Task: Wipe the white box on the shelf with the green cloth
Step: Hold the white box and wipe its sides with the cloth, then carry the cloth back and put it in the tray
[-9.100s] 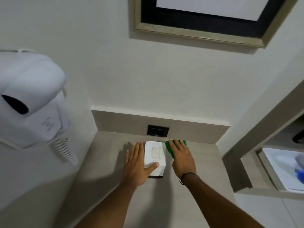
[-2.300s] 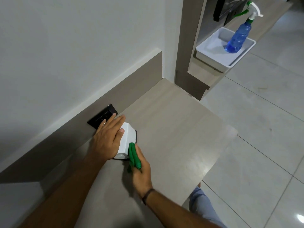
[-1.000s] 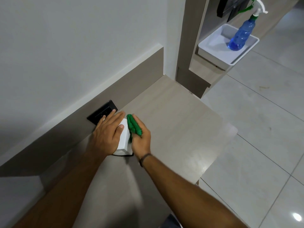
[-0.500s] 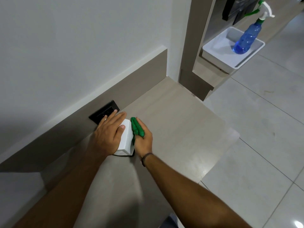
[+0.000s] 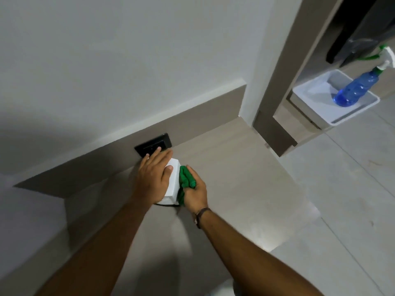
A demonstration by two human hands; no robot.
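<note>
Cloth-gripping right hand (image 5: 195, 192) nearer than before

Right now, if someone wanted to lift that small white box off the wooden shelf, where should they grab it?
Probably across its two long side faces, coming from above. The small white box sits upright on the wooden shelf; the left hand lies flat on its top and the right hand presses the bunched green cloth against one side, so both would have to clear first.

arms: two bare forearms, no sleeves, lower frame | right wrist: thin dark band (image 5: 200, 214) | hands: no gloves
</note>
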